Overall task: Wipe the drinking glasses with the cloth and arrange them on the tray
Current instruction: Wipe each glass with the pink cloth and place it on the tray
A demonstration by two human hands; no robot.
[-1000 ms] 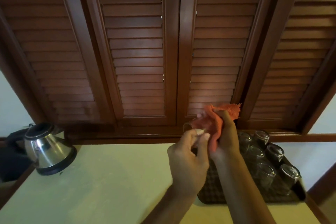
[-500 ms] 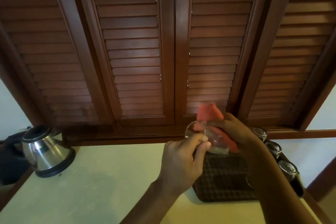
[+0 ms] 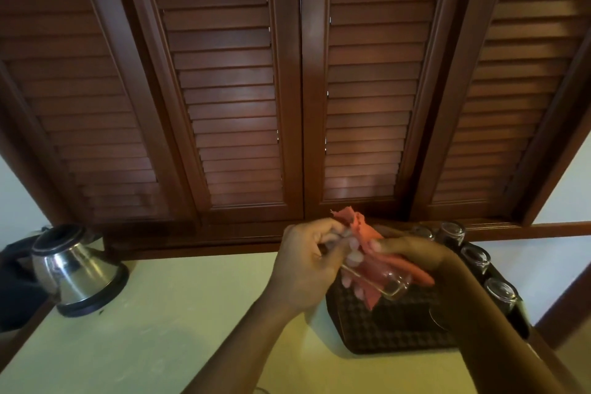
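My left hand (image 3: 307,262) grips a clear drinking glass (image 3: 380,281) that lies tilted, its base pointing right, above the left part of the dark woven tray (image 3: 383,329). My right hand (image 3: 412,253) holds an orange cloth (image 3: 367,233) against the glass; part of the cloth shows through the glass and part sticks up behind it. Several other glasses (image 3: 476,257) stand upside down along the tray's right and far side, partly hidden by my right forearm.
A steel electric kettle (image 3: 72,269) stands at the left back of the pale counter (image 3: 166,329). Dark wooden louvred shutters (image 3: 287,89) rise right behind the counter. The tray sits near the counter's right edge.
The glass has tipped lower over the tray, its base now to the right. The cloth has shifted around it and my right hand has come down with it.
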